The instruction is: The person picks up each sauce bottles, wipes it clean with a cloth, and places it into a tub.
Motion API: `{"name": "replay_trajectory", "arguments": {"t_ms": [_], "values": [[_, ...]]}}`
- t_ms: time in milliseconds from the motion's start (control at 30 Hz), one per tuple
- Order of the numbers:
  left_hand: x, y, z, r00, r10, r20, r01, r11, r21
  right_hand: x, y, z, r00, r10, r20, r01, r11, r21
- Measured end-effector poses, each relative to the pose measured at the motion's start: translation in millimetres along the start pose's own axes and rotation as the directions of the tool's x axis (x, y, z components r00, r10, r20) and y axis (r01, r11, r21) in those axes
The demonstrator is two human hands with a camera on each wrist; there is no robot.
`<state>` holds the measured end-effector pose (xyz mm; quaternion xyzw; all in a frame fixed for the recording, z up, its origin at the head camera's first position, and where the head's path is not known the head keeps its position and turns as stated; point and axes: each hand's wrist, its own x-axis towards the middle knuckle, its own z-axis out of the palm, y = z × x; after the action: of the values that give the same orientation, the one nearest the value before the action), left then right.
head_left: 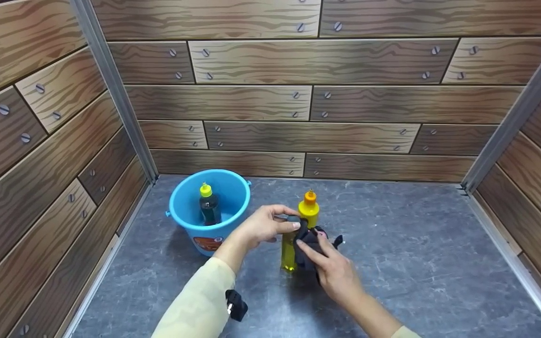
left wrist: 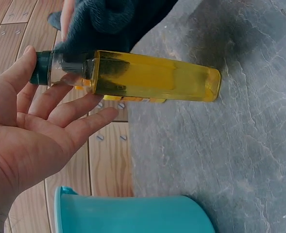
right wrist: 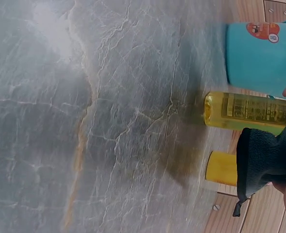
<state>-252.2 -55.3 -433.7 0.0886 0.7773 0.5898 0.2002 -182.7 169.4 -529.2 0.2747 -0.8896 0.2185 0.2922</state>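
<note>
My left hand (head_left: 263, 224) pinches the dark cap (left wrist: 42, 68) of a clear bottle of yellow liquid (left wrist: 157, 77) between thumb and fingers, its other fingers spread along the neck. The bottle is upright; I cannot tell whether its base touches the table. My right hand (head_left: 338, 272) grips a dark fleecy cloth (right wrist: 264, 150) with a black edge and a small loop, held against the bottle's upper part. The cloth hides part of the bottle in the head view. Just behind them stands a yellow bottle (head_left: 309, 212) with an orange tip.
To the left stands a blue bucket (head_left: 233, 197) with a dark bottle (head_left: 210, 209) with a yellow cap inside. The grey marbled table (head_left: 416, 253) extends right and forward. Wood-patterned walls (head_left: 261, 103) with metal corner posts (head_left: 115, 89) enclose it on three sides.
</note>
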Motion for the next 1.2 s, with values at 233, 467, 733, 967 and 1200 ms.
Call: {"name": "replay_trajectory", "arguments": {"t_ms": [233, 467, 733, 967, 1200], "values": [[-0.4, -1.2, 0.6, 1.0, 0.005, 0.009, -0.005, 1.0, 0.006, 3.1, -2.1, 9.1, 0.999, -0.029, 0.026, 0.029, 1.0, -0.009], [0.1, -2.3, -0.6, 1.0, 0.02, 0.012, -0.02, 1.0, 0.018, 6.9, -3.6, 18.2, 0.999, -0.035, 0.023, 0.035, 0.999, 0.002], [1.0, 0.0, -0.5, 1.0, 0.017, 0.025, -0.018, 1.0, 0.012, 4.8, -5.8, 26.0, 0.999, -0.004, 0.04, 0.004, 1.0, 0.014], [0.4, -0.4, -1.3, 0.999, 0.027, 0.024, -0.027, 0.999, 0.026, 0.7, -5.9, 30.9, 0.997, 0.022, 0.068, -0.023, 1.0, 0.015], [1.4, -4.5, -2.6, 1.0, 0.017, 0.024, -0.017, 1.0, 0.015, -3.6, -4.2, 38.6, 0.998, 0.015, 0.062, -0.017, 1.0, 0.024]]}}
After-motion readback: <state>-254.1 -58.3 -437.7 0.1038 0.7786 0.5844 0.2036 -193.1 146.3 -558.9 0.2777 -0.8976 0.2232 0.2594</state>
